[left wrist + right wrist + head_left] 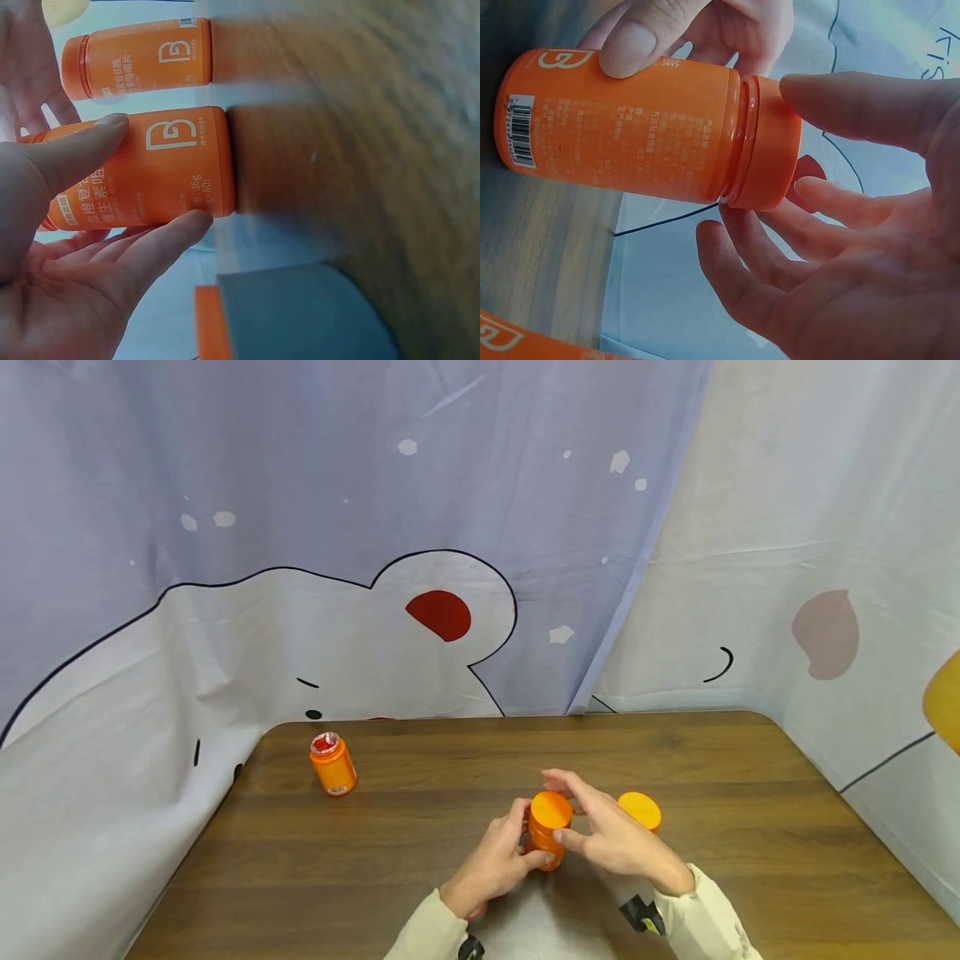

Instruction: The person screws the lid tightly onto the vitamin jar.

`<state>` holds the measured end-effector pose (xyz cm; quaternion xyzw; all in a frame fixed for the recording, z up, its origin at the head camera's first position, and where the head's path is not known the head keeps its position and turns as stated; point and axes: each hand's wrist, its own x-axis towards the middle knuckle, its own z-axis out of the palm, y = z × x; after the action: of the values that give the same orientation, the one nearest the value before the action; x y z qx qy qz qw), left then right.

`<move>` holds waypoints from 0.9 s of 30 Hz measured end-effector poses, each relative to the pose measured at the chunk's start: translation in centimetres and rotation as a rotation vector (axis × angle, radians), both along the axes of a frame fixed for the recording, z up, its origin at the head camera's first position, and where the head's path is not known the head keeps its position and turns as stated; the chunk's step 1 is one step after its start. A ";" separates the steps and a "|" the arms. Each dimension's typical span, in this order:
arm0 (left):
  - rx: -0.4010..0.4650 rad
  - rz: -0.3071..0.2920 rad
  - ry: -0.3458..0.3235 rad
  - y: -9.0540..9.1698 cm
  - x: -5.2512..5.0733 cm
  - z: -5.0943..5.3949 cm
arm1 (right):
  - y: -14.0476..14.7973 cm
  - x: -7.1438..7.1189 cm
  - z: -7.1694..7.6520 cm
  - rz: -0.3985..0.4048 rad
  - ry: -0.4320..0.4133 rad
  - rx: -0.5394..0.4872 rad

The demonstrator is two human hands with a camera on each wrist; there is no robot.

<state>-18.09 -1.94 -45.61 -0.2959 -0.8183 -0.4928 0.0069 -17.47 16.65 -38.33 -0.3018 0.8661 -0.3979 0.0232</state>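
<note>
An orange bottle [547, 843] with an orange cap [551, 811] stands on the table between my hands. My left hand [497, 858] grips its body, thumb on one side and fingers on the other; the white printing shows in the left wrist view. Around the cap [769, 146], my right hand [855, 217] has its thumb on one edge and fingertips on the opposite edge. The cap sits on the bottle neck, with a narrow gap below it. Just right of the right hand is a second orange bottle [146, 58] with its cap on, partly hidden in the head view.
At the table's [420, 777] far left stands an uncapped orange bottle [333, 766] with a shiny rim and red inside its mouth. A small red-orange object [477, 911] lies by my left wrist, mostly hidden. A printed curtain [450, 510] hangs behind the table.
</note>
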 end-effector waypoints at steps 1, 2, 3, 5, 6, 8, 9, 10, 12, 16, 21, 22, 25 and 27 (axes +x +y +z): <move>-0.002 0.001 -0.005 0.0 0.0 0.0 | 0.0 0.0 0.0 -0.005 0.002 0.001; -0.005 0.000 -0.010 0.0 0.0 0.1 | 0.0 0.0 0.0 -0.007 0.001 0.000; -0.004 -0.002 -0.018 0.0 0.1 0.1 | 0.0 0.0 0.0 -0.009 -0.002 -0.001; -0.009 -0.003 -0.019 0.0 0.1 0.2 | 0.0 0.0 0.0 -0.015 -0.005 -0.007; -0.014 -0.002 -0.017 0.0 0.1 0.2 | 0.0 0.0 -0.1 -0.021 -0.004 -0.008; -0.021 -0.007 -0.016 0.0 0.1 0.2 | -0.1 0.0 -0.2 -0.038 0.007 -0.008; -0.023 -0.009 -0.015 0.0 0.1 0.2 | -0.1 0.0 -0.2 -0.049 0.020 -0.001; -0.029 -0.009 -0.012 0.0 0.1 0.1 | -0.1 0.0 -0.3 -0.062 0.033 0.005; -0.034 -0.013 -0.016 0.0 0.1 0.1 | -0.2 0.1 -0.5 -0.096 0.060 0.034; -0.030 -0.024 -0.023 0.0 0.1 0.0 | -0.4 0.2 -0.7 -0.164 0.093 0.089; -0.023 -0.037 -0.023 0.0 0.0 0.0 | -0.6 0.2 -0.7 -0.199 0.103 0.116; -0.024 -0.038 -0.021 -0.1 0.0 0.1 | -0.5 0.2 -0.6 -0.193 0.105 0.115; -0.030 -0.038 -0.009 -0.1 0.0 0.1 | -0.4 0.3 -0.4 -0.155 0.116 0.114; -0.040 -0.031 0.006 -0.1 0.0 0.2 | -0.3 0.3 -0.2 -0.119 0.114 0.112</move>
<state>-18.13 -2.00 -45.43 -0.3103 -0.8232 -0.4754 -0.0041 -17.16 16.31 -38.57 -0.2703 0.9032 -0.3317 -0.0327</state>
